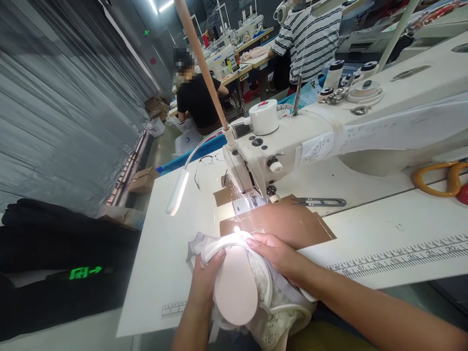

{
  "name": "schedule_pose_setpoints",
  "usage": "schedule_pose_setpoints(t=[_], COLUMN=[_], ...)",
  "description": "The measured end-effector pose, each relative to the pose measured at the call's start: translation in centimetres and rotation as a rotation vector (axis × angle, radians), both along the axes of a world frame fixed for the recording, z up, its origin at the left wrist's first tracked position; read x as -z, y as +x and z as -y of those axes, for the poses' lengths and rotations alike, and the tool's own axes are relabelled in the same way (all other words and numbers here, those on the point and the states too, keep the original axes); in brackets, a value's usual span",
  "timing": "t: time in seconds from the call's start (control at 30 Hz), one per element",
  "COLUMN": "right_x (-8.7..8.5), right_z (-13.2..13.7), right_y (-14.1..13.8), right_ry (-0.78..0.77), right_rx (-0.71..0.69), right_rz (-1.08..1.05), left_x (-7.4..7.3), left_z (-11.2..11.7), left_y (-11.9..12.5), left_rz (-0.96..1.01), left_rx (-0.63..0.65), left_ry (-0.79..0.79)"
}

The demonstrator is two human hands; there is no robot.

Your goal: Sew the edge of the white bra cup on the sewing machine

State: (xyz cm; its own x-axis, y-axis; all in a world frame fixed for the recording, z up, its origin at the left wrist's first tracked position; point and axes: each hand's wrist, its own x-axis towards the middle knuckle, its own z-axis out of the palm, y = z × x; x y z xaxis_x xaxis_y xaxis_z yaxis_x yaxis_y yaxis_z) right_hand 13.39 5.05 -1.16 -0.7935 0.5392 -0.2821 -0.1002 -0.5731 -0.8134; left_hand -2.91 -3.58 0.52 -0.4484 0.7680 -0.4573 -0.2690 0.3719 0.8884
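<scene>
A white lace bra (263,282) hangs over the front edge of the sewing table, its upper edge lifted in both hands. A smooth pale pink cup pad (236,292) lies against it between the hands. My left hand (208,273) is closed on the bra's left side, thumb on top near the pad. My right hand (269,247) pinches the white edging, thumb and index finger at the top of the pad. Just beyond the bra is a sewing machine (252,165), its needle area lit and apart from the fabric. Fingers beneath the cloth are hidden.
Thread snips (321,202) lie on brown board (270,222) and the machine bed. Orange-handled scissors (420,178) rest at right. A lamp (178,192) hangs over the table's left, near eyeglasses (206,160). Two people sit at machines behind.
</scene>
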Motion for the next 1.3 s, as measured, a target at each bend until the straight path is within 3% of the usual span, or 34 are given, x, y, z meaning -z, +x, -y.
schedule_pose_setpoints(t=[0.23, 0.4, 0.5, 0.67, 0.77, 0.83, 0.93, 1.07, 1.3], right_x=[-0.3, -0.4, -0.3, -0.7, -1.3, -1.7, -1.6, -0.8, -0.7], right_z=[0.1, 0.1, 0.1, 0.1, 0.1, 0.1, 0.2, 0.3, 0.2], right_y=[0.0, 0.0, 0.0, 0.2, 0.5, 0.6, 0.6, 0.4, 0.1], right_ry=[0.000, 0.127, 0.169, 0.208, 0.241, 0.225, 0.203, 0.191, -0.080], right_rx=[0.007, 0.043, 0.022, 0.005, 0.001, -0.038, -0.087, -0.049, -0.032], right_rz=[0.038, 0.129, 0.124, 0.126, 0.115, 0.051, -0.036, 0.044, -0.005], left_x=[-0.7, -0.8, -0.8, -1.3, -1.7, -1.8, -1.9, -2.0, -1.8], left_z=[-0.1, 0.2, 0.4, 0.0, -0.3, -0.4, -0.6, -0.7, 0.0], left_y=[0.7, 0.8, 0.8, 0.5, 0.3, 0.3, 0.4, 0.7, 1.1], left_rz=[-0.028, -0.161, -0.316, -0.766, -0.874, -0.805, -0.533, -0.283, -0.365], left_rx=[-0.003, -0.047, -0.041, 0.042, 0.071, 0.063, 0.054, 0.061, 0.192], left_ry=[0.104, 0.099, 0.118, 0.265, 0.323, 0.288, 0.169, 0.113, 0.169])
